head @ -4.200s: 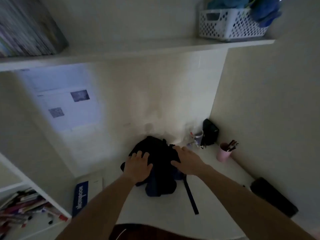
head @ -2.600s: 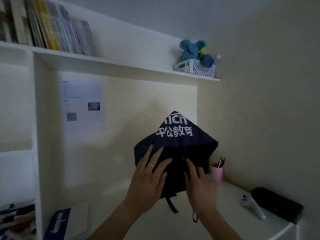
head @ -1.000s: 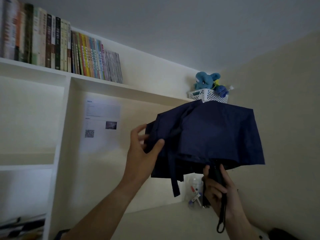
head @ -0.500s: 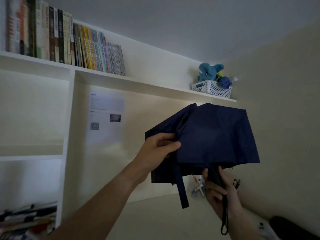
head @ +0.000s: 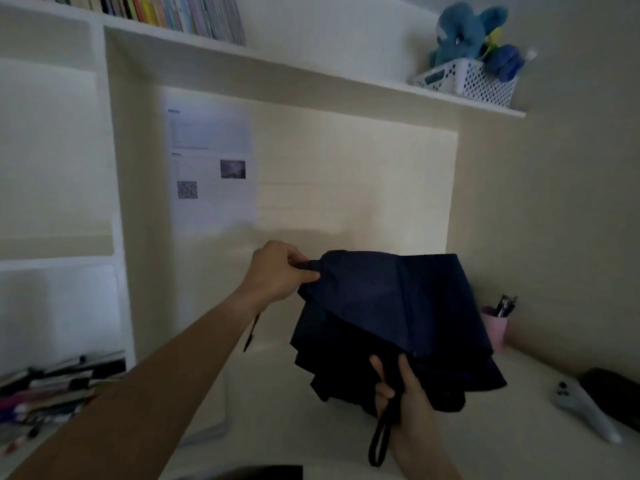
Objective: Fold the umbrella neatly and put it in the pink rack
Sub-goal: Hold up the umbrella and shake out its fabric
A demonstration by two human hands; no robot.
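A dark navy folding umbrella (head: 391, 313) hangs in the air over the white desk (head: 311, 427), its loose canopy drooping around the shaft. My left hand (head: 280, 271) pinches the upper left edge of the fabric. Lower down, my right hand (head: 401, 400) grips the handle, from which a black wrist loop hangs. A thin dark strap dangles under my left wrist. A pink cup (head: 496, 325) with pens in it stands at the back right, partly hidden by the canopy.
A white game controller (head: 581, 410) and a black case (head: 613, 393) lie on the right of the desk. Papers (head: 211, 168) are stuck on the back wall. Above, a shelf carries books and a white basket (head: 467, 81) with a blue plush toy. Stationery fills the left cubby.
The umbrella has come down from head height toward the desk. My left hand moved from the canopy's side to pinching its upper edge. The view has tilted down.
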